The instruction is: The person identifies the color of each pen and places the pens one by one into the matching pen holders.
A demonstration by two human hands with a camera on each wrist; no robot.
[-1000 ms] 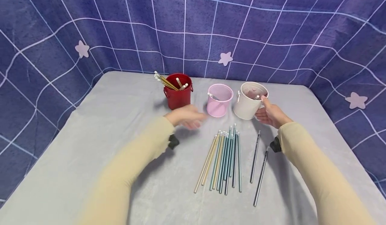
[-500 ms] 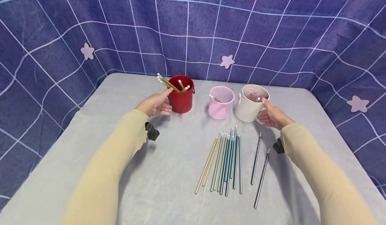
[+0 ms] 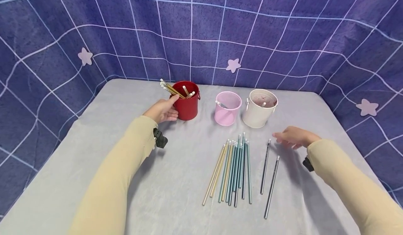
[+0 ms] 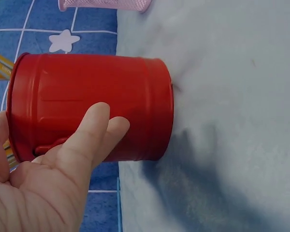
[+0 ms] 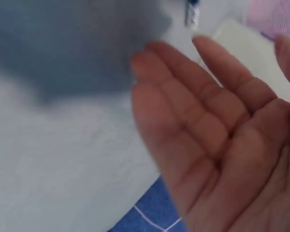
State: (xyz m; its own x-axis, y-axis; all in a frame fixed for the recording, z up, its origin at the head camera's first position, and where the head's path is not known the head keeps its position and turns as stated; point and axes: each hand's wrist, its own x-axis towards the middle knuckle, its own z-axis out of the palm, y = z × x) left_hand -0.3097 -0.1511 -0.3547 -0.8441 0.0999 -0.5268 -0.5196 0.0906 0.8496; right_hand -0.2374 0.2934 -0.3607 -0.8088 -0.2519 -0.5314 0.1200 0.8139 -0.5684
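My left hand [image 3: 164, 109] holds the left side of a red metal bucket [image 3: 188, 108], its thumb at the rim and fingers along the outer wall. In the left wrist view the fingertips lie on the bucket's red side [image 4: 140, 92]. Gold pencils [image 3: 170, 88] with white erasers lean inside it. My right hand [image 3: 294, 137], holding nothing, hovers above the table just right of a dark pencil [image 3: 266, 166]; its relaxed fingers show in the right wrist view. A second dark pencil [image 3: 272, 187] lies nearby. Several gold pencils [image 3: 217, 173] and teal pencils [image 3: 242, 165] lie in a group.
A pink mesh cup [image 3: 226, 114] and a white bucket [image 3: 256, 116] stand right of the red one, each with a pencil end showing inside. A grey cloth [image 3: 94, 151] covers the table. A blue gridded curtain [image 3: 201, 28] with stars hangs behind.
My left hand has moved left from in front of the pink cup to the red bucket and taken hold. The right hand has let go of the white bucket and moved down and right.
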